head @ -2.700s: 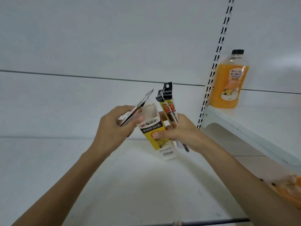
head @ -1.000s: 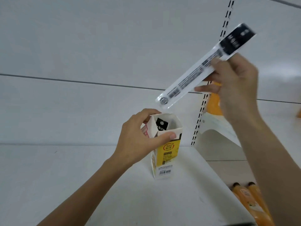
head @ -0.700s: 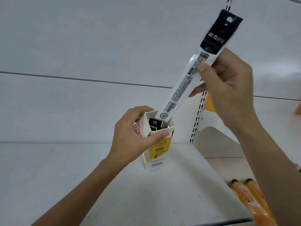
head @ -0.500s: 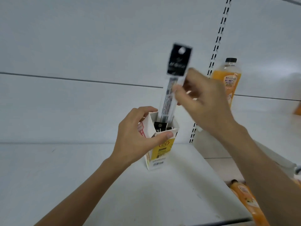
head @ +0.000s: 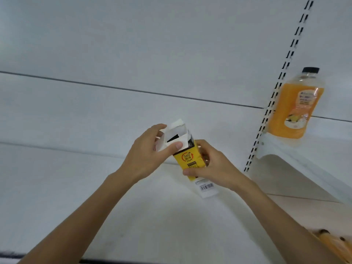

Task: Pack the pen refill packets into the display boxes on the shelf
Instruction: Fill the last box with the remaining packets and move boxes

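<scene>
A yellow and white display box (head: 187, 159) is tilted, its open top leaning left, above the white shelf (head: 76, 187). My left hand (head: 148, 155) grips its open white flaps at the top, thumb pressed on the front flap. My right hand (head: 211, 168) holds the box's lower body from the right, thumb on the front face. Black tops of refill packets (head: 172, 138) show inside the opening. No loose packet is in either hand.
An orange juice bottle (head: 296, 105) stands on a higher shelf (head: 304, 161) at the right, beside a slotted upright (head: 276, 92). More orange bottles (head: 329, 242) lie at the bottom right. A white back wall stands behind.
The packet my right hand lowered has gone into the box. My right hand dropped to hold the box's lower body, and the box has tilted and lifted off the shelf.
</scene>
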Demonstrator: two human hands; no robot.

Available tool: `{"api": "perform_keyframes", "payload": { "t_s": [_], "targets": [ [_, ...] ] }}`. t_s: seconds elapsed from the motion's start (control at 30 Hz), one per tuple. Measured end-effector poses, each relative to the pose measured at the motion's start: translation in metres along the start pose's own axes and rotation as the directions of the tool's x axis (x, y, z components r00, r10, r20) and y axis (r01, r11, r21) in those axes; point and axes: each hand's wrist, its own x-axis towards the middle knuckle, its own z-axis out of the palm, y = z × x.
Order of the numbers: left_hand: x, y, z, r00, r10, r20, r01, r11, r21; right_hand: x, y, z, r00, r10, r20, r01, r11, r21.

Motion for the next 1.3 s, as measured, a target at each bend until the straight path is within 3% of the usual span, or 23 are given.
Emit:
{"api": "perform_keyframes", "payload": {
  "t_s": [0.13,0.3,0.57,0.8,1.17,1.3],
  "targets": [
    [-0.025,-0.034,-0.044,0.991,-0.099,-0.087,0.129,0.866,0.483,0.030,-0.001,0.007,0.998,-0.049,-0.026,0.048,0.998,-0.037],
    [-0.069,-0.061,-0.113,0.970,-0.185,-0.158,0.241,0.635,0.734,0.072,-0.037,0.067,0.969,-0.192,0.159,0.211,0.971,-0.113],
    [-0.172,-0.069,-0.231,0.842,-0.300,-0.448,0.538,0.425,0.728,0.108,-0.129,0.202,0.817,-0.403,0.413,0.501,0.850,-0.163],
    [-0.231,-0.085,-0.336,0.753,-0.336,-0.565,0.653,0.282,0.703,0.107,-0.231,0.344,0.648,-0.553,0.524,0.670,0.741,-0.045],
    [-0.282,-0.134,-0.540,0.736,-0.362,-0.572,0.658,0.187,0.729,0.144,-0.396,0.530,0.645,-0.589,0.487,0.664,0.748,0.026],
    [-0.286,-0.167,-0.597,0.725,-0.441,-0.529,0.644,0.163,0.747,0.164,-0.433,0.584,0.618,-0.581,0.530,0.685,0.729,0.000]
  ]
}}
